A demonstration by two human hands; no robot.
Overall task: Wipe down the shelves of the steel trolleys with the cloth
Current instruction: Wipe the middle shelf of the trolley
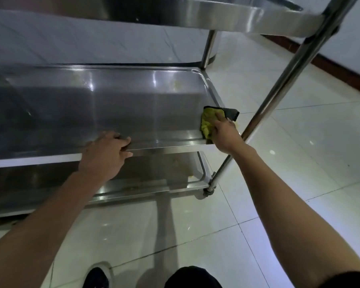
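On the middle shelf of the steel trolley, at its near right corner, the right hand presses a yellow-green cloth against the metal, fingers laid over it; a dark grey part of the cloth hangs over the shelf's right rim. At the shelf's front edge the left hand grips the rim, fingers curled over the lip. Below lies the bottom shelf, above white floor tiles.
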